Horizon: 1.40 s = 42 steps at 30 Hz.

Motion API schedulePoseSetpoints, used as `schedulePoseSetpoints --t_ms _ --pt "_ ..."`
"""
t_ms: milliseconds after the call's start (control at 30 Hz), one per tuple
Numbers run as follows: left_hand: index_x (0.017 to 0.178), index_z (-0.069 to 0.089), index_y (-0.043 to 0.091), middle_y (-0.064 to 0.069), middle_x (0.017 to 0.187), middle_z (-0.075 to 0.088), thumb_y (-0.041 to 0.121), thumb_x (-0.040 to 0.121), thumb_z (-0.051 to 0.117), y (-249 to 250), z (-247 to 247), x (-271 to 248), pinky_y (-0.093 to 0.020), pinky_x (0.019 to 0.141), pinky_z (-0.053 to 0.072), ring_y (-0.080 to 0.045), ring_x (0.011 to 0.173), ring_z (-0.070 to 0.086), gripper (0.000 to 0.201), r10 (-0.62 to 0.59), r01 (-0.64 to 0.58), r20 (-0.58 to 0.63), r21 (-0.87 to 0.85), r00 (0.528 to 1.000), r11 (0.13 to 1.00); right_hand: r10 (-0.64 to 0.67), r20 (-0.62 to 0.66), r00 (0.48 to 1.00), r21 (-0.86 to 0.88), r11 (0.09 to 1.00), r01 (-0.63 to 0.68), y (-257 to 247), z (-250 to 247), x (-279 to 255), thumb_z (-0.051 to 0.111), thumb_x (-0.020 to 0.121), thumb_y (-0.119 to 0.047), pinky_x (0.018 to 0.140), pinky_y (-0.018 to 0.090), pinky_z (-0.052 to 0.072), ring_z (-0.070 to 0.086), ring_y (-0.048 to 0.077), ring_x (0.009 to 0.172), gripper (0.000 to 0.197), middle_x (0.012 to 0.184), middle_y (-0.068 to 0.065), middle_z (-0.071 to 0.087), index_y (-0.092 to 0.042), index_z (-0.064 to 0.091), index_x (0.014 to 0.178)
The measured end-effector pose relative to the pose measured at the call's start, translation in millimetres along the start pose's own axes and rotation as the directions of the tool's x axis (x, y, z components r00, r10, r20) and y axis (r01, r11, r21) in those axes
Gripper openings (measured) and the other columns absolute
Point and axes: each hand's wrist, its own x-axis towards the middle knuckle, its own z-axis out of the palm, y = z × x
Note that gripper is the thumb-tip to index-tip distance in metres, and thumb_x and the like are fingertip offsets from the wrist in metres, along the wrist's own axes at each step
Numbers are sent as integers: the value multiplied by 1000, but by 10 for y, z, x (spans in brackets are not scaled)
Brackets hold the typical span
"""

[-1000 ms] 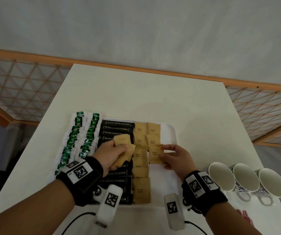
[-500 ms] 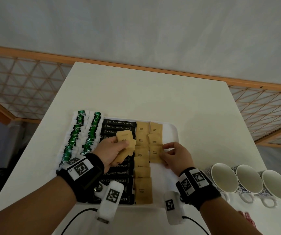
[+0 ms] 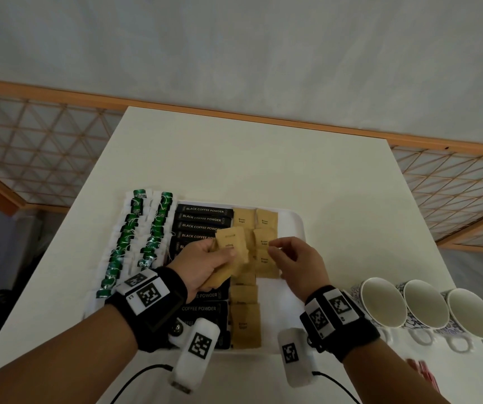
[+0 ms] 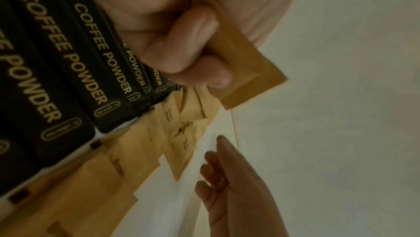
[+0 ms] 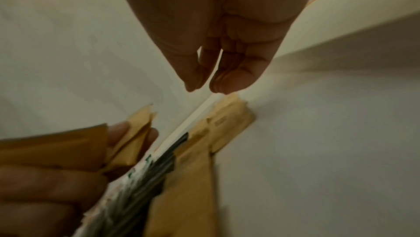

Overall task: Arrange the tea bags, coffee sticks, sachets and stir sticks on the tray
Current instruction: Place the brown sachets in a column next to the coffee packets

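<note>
A white tray (image 3: 296, 225) holds rows of green tea bags (image 3: 129, 237), black coffee sticks (image 3: 202, 220) and two columns of brown sugar sachets (image 3: 265, 223). My left hand (image 3: 219, 258) hovers over the coffee sticks and grips a fanned bundle of brown sachets (image 3: 231, 246). In the left wrist view its curled fingers (image 4: 186, 57) clamp that bundle (image 4: 247, 74). My right hand (image 3: 273, 247) hangs just right of the bundle, above the right sachet column. Its thumb and fingertips (image 5: 229, 83) are close together with a small gap and hold nothing.
Three white patterned cups (image 3: 426, 307) lie in a row on the table to the right of the tray. Some red and white items (image 3: 420, 371) lie at the near right edge. The white table (image 3: 263, 158) stretches bare beyond the tray.
My right hand has let go of the sachet it was laying in the right column and risen toward the bundle. The left hand keeps its bundle, almost still.
</note>
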Motion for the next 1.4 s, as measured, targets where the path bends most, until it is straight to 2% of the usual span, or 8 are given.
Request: schedulePoseSetpoints --t_ms 233,533,700,833,967,1100,1200,1400 --pt "99 69 8 -11 92 74 25 60 83 -54 82 -56 -28 62 54 -18 78 70 45 39 -39 73 -3 997 999 16 167 986 183 982 -47 -261 91 -125 65 88 -26 58 22 54 64 10 68 13 77 -1 70 -14 70 89" --pt "102 65 1 -8 66 58 15 91 59 -114 38 -148 -17 34 31 -10 39 44 19 23 -21 -24 79 999 997 155 116 981 427 884 -191 -121 -137 -218 60 90 -7 52 24 52 66 18 65 14 81 9 70 -6 68 102" --pt "89 66 14 3 49 50 48 87 58 -57 103 -266 -15 36 20 -9 35 32 36 -85 84 41 15 996 996 -152 56 987 440 891 112 -123 -87 -386 71 76 0 70 22 51 62 7 77 22 79 -4 68 -22 76 77" --pt "98 65 8 -2 59 64 23 84 68 -38 160 -313 -14 32 30 -9 37 49 20 -34 39 82 -60 996 997 -244 201 949 383 911 153 -108 -73 -504 68 76 12 75 19 52 64 5 79 36 77 -7 66 -23 76 69" --pt "110 63 -1 -18 95 72 11 75 75 -83 145 -293 -33 61 58 -25 78 71 40 8 2 96 -110 995 994 -122 246 961 312 949 41 -85 -111 -509 54 86 8 72 23 52 63 14 82 34 85 0 68 -20 72 82" --pt "107 65 5 -17 101 72 21 53 84 -112 162 -328 -53 90 51 -35 97 68 59 19 -14 87 -62 996 998 1 198 980 433 897 -88 -120 -93 -480 63 85 1 63 24 55 65 16 70 18 79 6 67 -13 61 96" --pt "104 67 11 -9 89 74 26 66 81 -140 177 -342 -38 68 59 -23 78 71 43 16 -16 61 -13 998 1000 61 209 976 417 897 -146 -89 -80 -468 68 81 2 59 25 55 66 16 64 30 75 7 68 -13 59 105" --pt "106 64 8 -6 67 58 12 88 59 -151 57 -339 -16 35 27 -11 41 44 18 -52 57 -67 66 996 996 144 56 988 294 943 -154 77 -149 -399 62 86 0 56 22 53 64 16 64 25 77 5 69 -17 59 104"
